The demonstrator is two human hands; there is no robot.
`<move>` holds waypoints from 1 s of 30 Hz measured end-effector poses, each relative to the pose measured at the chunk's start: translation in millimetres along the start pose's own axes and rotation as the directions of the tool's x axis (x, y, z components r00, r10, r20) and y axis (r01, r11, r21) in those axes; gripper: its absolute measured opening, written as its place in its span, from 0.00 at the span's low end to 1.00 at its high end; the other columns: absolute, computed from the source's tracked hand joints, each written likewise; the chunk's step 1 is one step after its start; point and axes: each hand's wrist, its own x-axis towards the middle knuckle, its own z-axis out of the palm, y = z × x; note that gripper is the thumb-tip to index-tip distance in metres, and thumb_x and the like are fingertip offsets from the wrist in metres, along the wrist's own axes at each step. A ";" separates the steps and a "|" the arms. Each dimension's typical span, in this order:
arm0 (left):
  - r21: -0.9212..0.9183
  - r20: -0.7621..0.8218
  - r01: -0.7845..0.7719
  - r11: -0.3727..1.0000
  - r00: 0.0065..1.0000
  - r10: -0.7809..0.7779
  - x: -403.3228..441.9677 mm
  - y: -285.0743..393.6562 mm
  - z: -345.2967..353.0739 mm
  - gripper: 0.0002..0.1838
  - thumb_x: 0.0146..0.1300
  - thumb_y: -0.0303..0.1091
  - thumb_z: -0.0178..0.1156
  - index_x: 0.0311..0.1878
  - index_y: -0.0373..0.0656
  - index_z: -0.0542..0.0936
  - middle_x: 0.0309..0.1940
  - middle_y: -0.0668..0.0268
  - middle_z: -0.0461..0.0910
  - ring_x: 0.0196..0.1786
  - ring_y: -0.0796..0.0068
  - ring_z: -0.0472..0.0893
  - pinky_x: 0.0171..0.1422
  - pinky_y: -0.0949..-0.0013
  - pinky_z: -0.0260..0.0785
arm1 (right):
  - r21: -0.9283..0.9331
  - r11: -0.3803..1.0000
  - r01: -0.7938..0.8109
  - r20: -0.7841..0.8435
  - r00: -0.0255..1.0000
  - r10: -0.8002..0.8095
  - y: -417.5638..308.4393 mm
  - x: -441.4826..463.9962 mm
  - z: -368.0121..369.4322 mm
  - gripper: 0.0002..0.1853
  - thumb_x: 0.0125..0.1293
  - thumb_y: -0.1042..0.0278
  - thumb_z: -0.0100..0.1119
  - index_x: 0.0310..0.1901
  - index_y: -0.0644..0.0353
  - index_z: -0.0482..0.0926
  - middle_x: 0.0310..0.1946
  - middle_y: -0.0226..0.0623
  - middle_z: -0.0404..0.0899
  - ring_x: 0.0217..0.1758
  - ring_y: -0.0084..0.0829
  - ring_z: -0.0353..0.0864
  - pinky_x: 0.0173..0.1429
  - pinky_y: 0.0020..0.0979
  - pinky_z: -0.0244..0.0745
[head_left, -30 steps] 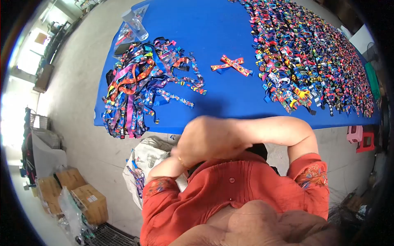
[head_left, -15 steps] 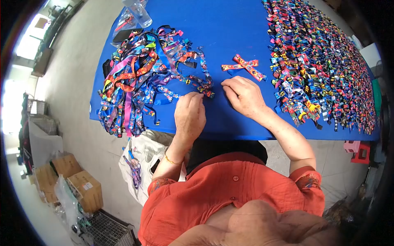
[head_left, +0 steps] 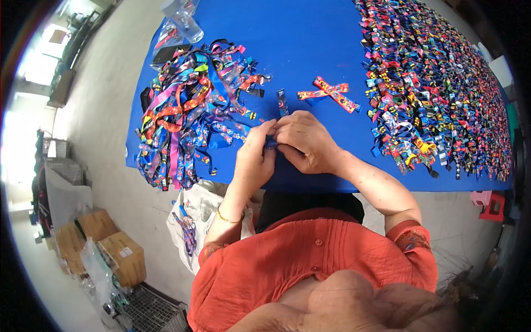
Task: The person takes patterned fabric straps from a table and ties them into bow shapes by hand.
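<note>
A: Where does the blue printed strap (head_left: pixel 282 103) lie, and how are the hands set?

B: Between the hands, over the near part of the blue table (head_left: pixel 276 33). The left hand (head_left: pixel 255 157) pinches it with bent fingers; the right hand (head_left: pixel 311 144) is closed on it from the other side. One end projects beyond the right fingertips. The fingers hide the middle, so whether it is folded there cannot be told.

A: What crowds this space?

B: At left, a tangled pile of straps (head_left: pixel 180 108) sends loose ends close to the left hand. Beyond the right hand lie crossed red straps (head_left: pixel 331 93), near but apart from the fingers. Farther right, dense rows of looped straps (head_left: pixel 437 99) cover the table.

A: And the surroundings?

B: Beyond the pile, a clear plastic container (head_left: pixel 191 29) lies near a dark flat object (head_left: pixel 168 54). Below the near edge, a white sack (head_left: pixel 203 205) bears a small bundle (head_left: pixel 188 235). Cardboard boxes (head_left: pixel 123 257) occupy the floor at left; a pink stool (head_left: pixel 478 197) and a red stool (head_left: pixel 494 208) stand at right.
</note>
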 end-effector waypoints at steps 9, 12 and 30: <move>0.170 -0.133 -0.015 0.985 0.990 0.038 28.2 1.9 -44.3 0.20 0.59 0.17 0.54 0.55 0.37 0.80 0.46 0.55 0.79 0.46 0.57 0.80 0.53 0.62 0.74 | 0.449 0.790 -0.418 -0.107 0.852 0.512 2.4 -18.0 -17.8 0.03 0.67 0.77 0.62 0.40 0.62 0.78 0.28 0.32 0.77 0.30 0.25 0.77 0.36 0.30 0.71; -0.035 -0.191 0.099 0.994 0.976 -0.104 43.0 -4.2 -51.8 0.14 0.76 0.24 0.50 0.59 0.36 0.79 0.42 0.64 0.80 0.31 0.81 0.80 0.36 0.76 0.72 | 0.658 0.592 -0.466 -0.086 0.734 0.674 10.7 -20.7 -26.6 0.01 0.70 0.76 0.58 0.39 0.61 0.77 0.25 0.22 0.71 0.28 0.13 0.67 0.32 0.22 0.63; -0.613 0.244 0.266 0.744 0.959 -0.142 123.5 54.7 18.4 0.05 0.76 0.25 0.53 0.50 0.35 0.75 0.29 0.66 0.83 0.21 0.87 0.73 0.26 0.80 0.64 | 0.721 0.611 -0.326 -0.076 0.839 0.538 34.4 -6.9 -54.9 0.10 0.73 0.68 0.62 0.51 0.63 0.80 0.47 0.30 0.82 0.52 0.19 0.79 0.60 0.27 0.74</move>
